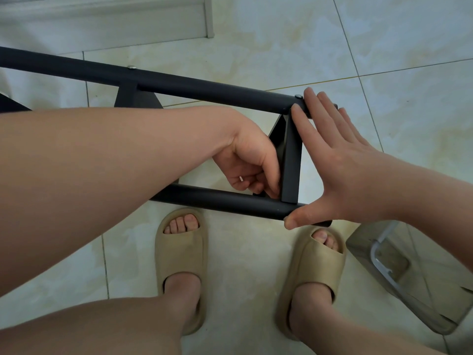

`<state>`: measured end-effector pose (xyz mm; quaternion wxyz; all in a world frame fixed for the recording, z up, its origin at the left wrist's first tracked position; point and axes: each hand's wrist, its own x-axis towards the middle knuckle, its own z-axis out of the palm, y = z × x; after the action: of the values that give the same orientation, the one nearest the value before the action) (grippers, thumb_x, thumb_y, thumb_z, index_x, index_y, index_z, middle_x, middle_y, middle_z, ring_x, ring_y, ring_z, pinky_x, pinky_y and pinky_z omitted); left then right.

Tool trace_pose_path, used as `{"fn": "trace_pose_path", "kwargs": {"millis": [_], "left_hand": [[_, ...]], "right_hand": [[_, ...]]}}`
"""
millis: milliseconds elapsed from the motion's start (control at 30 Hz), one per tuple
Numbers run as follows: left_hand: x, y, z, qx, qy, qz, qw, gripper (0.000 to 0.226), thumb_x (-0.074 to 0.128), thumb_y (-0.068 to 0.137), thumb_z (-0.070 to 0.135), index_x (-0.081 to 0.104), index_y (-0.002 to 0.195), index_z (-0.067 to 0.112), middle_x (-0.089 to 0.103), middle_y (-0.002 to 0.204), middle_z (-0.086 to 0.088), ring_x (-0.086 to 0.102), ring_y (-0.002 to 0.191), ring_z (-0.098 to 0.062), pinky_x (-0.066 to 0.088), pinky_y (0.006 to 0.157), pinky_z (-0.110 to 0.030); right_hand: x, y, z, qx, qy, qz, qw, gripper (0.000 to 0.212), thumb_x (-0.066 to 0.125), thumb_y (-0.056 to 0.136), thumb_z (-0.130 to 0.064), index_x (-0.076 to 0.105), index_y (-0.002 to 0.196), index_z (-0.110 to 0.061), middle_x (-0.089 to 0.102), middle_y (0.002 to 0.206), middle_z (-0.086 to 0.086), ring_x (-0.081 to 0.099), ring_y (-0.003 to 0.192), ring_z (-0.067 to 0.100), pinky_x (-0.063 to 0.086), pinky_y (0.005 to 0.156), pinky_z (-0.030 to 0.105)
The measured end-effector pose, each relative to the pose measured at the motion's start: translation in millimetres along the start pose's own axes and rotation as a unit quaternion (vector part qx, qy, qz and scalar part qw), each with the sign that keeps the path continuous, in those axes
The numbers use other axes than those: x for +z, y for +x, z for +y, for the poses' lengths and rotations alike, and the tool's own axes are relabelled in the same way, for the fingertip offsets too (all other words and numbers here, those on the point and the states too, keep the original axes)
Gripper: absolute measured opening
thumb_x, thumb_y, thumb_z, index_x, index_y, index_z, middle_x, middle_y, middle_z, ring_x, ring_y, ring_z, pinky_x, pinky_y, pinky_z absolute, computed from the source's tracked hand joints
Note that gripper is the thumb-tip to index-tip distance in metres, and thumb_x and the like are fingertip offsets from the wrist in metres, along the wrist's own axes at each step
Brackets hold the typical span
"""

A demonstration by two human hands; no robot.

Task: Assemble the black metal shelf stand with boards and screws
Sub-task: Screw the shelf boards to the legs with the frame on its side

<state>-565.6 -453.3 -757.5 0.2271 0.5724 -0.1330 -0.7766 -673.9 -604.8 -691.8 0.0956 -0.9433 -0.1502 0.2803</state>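
Observation:
The black metal shelf stand (pixel 204 90) lies on its side across the tiled floor, two round tubes joined by flat black cross braces. My right hand (pixel 332 160) is spread open over the tube ends, fingers on the far tube, thumb on the near tube (pixel 225 201). My left hand (pixel 248 162) reaches in between the tubes, its fingers curled and pinching something small at the foot of the right cross brace (pixel 290 160); a small silvery glint shows in its palm. Silver screw heads (pixel 297 96) sit on top of the far tube.
My feet in beige slippers (pixel 181 254) stand just below the near tube. A clear plastic bag holding a metal hex key (pixel 384 267) lies on the floor at the right. A white baseboard or door frame (pixel 128 21) runs along the top left.

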Motion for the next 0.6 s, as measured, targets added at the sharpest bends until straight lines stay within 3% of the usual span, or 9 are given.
{"fn": "trace_pose_path", "kwargs": {"millis": [167, 300, 600], "left_hand": [[1.5, -1.9, 1.1, -0.026, -0.005, -0.005, 1.000, 0.014, 0.070, 0.080, 0.018, 0.066, 0.093, 0.018, 0.066, 0.079, 0.007, 0.048, 0.059, -0.005, 0.034, 0.058, -0.018], [2.8, 2.2, 1.0, -0.018, -0.008, 0.001, 1.000, 0.007, 0.061, 0.093, 0.011, 0.065, 0.090, 0.016, 0.063, 0.075, 0.006, 0.045, 0.057, -0.004, 0.031, 0.060, -0.018], [2.7, 1.7, -0.4, 0.005, -0.016, -0.003, 1.000, 0.013, 0.060, 0.092, 0.004, 0.067, 0.088, 0.014, 0.064, 0.075, 0.004, 0.046, 0.059, -0.005, 0.033, 0.061, -0.019]], "right_hand": [[-0.4, -0.4, 0.5, 0.001, -0.002, 0.001, 1.000, 0.153, 0.039, 0.046, -0.104, -0.033, 0.152, -0.020, -0.045, 0.157, 0.000, -0.042, 0.143, 0.017, -0.021, 0.118, 0.032], [-0.1, -0.5, 0.0, -0.001, -0.003, 0.003, 1.000, 0.153, 0.039, 0.046, -0.104, -0.033, 0.152, -0.019, -0.044, 0.157, 0.001, -0.042, 0.144, 0.018, -0.021, 0.117, 0.032], [-0.1, -0.4, -0.6, 0.002, 0.000, 0.000, 1.000, 0.154, 0.041, 0.046, -0.103, -0.032, 0.153, -0.019, -0.044, 0.157, 0.001, -0.042, 0.144, 0.017, -0.021, 0.117, 0.032]]}}
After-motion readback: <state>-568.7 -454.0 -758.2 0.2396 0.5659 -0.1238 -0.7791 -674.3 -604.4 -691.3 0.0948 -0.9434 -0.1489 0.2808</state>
